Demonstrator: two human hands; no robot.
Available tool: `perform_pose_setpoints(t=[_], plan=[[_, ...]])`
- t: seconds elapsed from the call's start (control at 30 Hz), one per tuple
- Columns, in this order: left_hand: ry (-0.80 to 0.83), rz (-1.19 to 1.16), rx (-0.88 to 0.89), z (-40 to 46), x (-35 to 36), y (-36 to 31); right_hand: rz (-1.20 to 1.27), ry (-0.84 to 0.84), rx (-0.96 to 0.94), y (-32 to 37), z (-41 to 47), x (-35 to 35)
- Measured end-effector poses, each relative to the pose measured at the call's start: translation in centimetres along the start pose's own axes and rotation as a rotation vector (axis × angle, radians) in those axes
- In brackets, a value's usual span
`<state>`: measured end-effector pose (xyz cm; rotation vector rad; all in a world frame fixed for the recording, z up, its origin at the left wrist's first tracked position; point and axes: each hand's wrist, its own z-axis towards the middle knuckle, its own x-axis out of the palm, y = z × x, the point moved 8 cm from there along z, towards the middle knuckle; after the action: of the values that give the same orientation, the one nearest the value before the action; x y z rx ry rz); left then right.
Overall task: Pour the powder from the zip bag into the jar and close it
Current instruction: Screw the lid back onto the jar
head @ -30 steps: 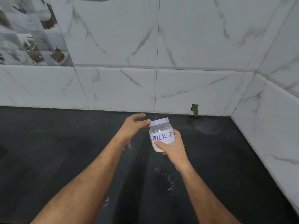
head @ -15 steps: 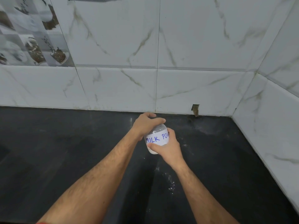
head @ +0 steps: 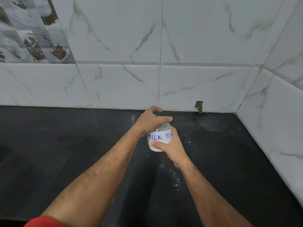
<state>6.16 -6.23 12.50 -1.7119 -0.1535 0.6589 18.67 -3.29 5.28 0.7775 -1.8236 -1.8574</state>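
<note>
White powder fills the small clear jar (head: pixel 158 139) at the centre of the frame, just under the paper label hand-lettered in blue ink, and I hold it off the black counter (head: pixel 65 153) rather than standing it there. My right hand (head: pixel 170 147) wraps the lower body, thumb laid across the bottom of the label, which I judge is there to stop the jar turning. My left hand (head: pixel 151 121) sits over the top, its grip curled round the lid, which is almost wholly hidden under the fingers; that reads to me as the closing twist, so the task looks nearly done. I cannot tell how far the lid is seated. No zip bag shows anywhere. Smooth, rounded plastic like this could slip under a twist, hence the firm lower hold. Fine white specks dust the glossy dark counter below my right wrist, and veined marble-look tiles (head: pixel 205 46) fill the upper frame.
</note>
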Motion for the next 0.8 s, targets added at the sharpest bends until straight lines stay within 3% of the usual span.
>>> perform_pose_setpoints(t=[0.27, 0.4, 0.8], plan=[[0.095, -0.316, -0.099, -1.6, -0.8, 5.2, 0.058, -0.037, 0.074, -2.1, 0.0, -0.8], [0.189, -0.295, -0.142, -2.5, 0.2, 8.5, 0.004, -0.018, 0.138, -3.5, 0.0, -0.8], [0.137, -0.154, -0.123, 3.1, 2.0, 10.3, -0.383, 0.08, 0.211, -5.1, 6.8, -4.6]])
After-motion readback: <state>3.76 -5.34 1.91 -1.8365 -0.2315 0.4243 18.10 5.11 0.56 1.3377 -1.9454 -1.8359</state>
